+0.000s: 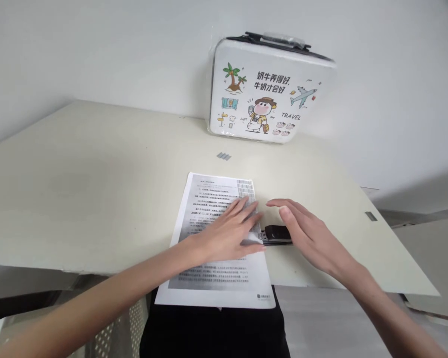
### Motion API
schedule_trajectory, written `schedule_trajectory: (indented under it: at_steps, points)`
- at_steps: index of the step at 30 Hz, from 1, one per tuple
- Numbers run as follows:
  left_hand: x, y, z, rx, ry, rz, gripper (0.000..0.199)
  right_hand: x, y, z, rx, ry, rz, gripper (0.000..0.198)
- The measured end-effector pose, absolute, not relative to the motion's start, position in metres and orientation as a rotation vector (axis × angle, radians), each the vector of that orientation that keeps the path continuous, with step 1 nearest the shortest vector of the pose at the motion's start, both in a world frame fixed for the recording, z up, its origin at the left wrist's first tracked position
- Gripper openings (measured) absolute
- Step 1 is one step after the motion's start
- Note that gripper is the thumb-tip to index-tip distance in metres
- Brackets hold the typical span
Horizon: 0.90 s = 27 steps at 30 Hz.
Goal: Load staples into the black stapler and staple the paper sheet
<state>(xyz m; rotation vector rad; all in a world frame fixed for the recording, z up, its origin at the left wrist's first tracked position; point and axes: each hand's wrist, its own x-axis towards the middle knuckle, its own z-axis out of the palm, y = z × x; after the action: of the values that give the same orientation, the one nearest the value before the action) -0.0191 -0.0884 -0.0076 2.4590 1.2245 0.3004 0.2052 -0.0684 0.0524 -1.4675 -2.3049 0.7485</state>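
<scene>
A printed sheet of paper [209,282] lies on the table, its lower end reaching past the front edge over my lap. Flat on its right half rests my left hand [229,229], fingers spread and pointing to the upper right. A black stapler [278,232] lies at the sheet's right edge, its front end meeting the paper. My right hand [309,233] is at the stapler's rear end and hides part of it, with the fingers stretched out. Whether the right palm touches the stapler I cannot tell.
Several grey staple strips [224,156] lie beyond the sheet on the cream table [78,189]. A white case [242,54] with cartoon prints and a black handle stands at the back against the wall. A small grey piece [371,216] lies near the right edge.
</scene>
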Motion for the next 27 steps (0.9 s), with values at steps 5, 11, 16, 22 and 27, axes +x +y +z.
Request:
schedule_trajectory:
  at_steps: [5,11,16,22,27]
  points:
    - [-0.01,-0.095,-0.014,2.487,1.249,0.358,0.09,0.197,-0.07,0.041,-1.518,-2.329,0.726,0.056]
    - [-0.005,-0.1,-0.022,2.502,1.308,0.413,0.088,0.194,-0.07,0.035,-1.531,-2.338,0.708,0.053]
    - [-0.005,-0.101,-0.024,2.523,1.322,0.448,0.085,0.192,-0.069,0.031,-1.528,-2.384,0.625,0.053]
    - [-0.005,-0.102,-0.025,2.538,1.323,0.467,0.084,0.192,-0.067,0.025,-1.507,-2.418,0.486,0.05]
    - [-0.005,-0.103,-0.024,2.532,1.33,0.476,0.082,0.189,-0.067,0.023,-1.521,-2.472,0.355,0.05]
